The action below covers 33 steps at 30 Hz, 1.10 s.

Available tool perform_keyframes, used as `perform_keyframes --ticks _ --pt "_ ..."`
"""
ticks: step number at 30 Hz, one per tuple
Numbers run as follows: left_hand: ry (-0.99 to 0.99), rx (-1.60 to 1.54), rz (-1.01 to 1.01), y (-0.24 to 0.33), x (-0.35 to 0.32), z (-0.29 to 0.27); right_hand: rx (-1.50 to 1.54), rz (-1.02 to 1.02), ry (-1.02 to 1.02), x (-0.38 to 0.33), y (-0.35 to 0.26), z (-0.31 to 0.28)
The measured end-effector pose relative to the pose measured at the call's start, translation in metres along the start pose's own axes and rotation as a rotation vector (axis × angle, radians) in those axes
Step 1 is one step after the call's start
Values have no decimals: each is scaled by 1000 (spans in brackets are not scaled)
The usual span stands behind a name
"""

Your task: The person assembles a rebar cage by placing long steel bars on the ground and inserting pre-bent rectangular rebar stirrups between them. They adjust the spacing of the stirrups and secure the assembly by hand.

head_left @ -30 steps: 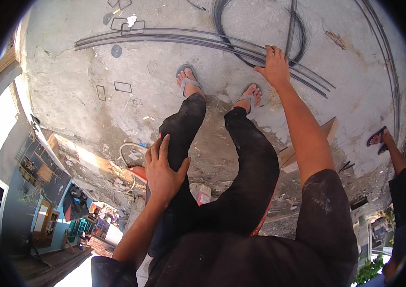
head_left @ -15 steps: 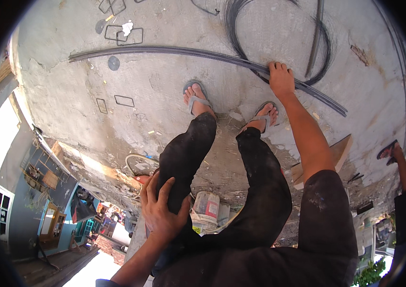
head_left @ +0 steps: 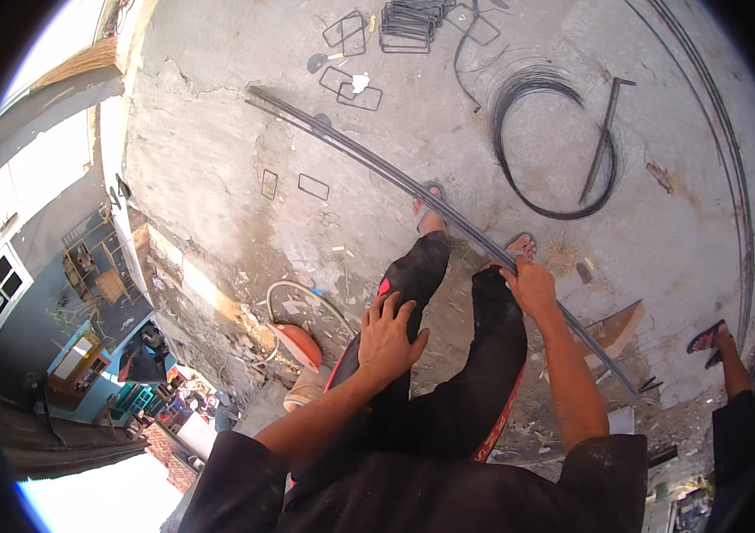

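Head view: right hand closed around a bundle of dark metal rods, which slants from upper left to lower right, crossing the view of my sandalled feet. Left hand loose, fingers spread, lying on my left trouser leg, grasping nothing. Wire coil beyond the rods; rectangular metal frames stacked farther off

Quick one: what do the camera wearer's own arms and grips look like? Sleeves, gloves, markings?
Left grip and right grip: ordinary human hands, no gloves. Left forearm and right forearm bare, no watch, strap or cable visible. Left sleeve and right sleeve: short, loose, near-black. Too small to tell whether there's a ring.
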<state>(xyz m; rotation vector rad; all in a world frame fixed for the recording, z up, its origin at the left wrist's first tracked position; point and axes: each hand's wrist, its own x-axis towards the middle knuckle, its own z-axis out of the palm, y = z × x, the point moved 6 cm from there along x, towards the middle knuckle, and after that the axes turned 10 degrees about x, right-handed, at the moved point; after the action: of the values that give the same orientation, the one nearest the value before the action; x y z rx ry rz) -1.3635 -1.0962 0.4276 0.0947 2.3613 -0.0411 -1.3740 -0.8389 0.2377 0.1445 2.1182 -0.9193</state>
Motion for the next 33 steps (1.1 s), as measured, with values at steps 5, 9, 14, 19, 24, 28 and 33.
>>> perform_keyframes --ticks 5,9,14,19,24,28,33 --pt "15 -238 -193 -35 -42 -24 82 110 -33 -157 -150 -38" --pt "279 23 40 -31 -63 -130 156 154 39 -258 -217 -66" --pt "398 86 645 -38 -96 -192 65 300 -36 -392 -286 -101" --pt "165 -74 1116 -7 -146 -185 -249 424 203 -550 -385 -149" --pt "533 -571 1441 0 -267 -268 -626 604 321 -645 -525 -156" --pt "246 -561 1506 17 -292 -244 -832 637 365 -670 -602 -146" --pt "315 -645 1280 7 -291 -232 -934 595 383 -651 -643 -138"
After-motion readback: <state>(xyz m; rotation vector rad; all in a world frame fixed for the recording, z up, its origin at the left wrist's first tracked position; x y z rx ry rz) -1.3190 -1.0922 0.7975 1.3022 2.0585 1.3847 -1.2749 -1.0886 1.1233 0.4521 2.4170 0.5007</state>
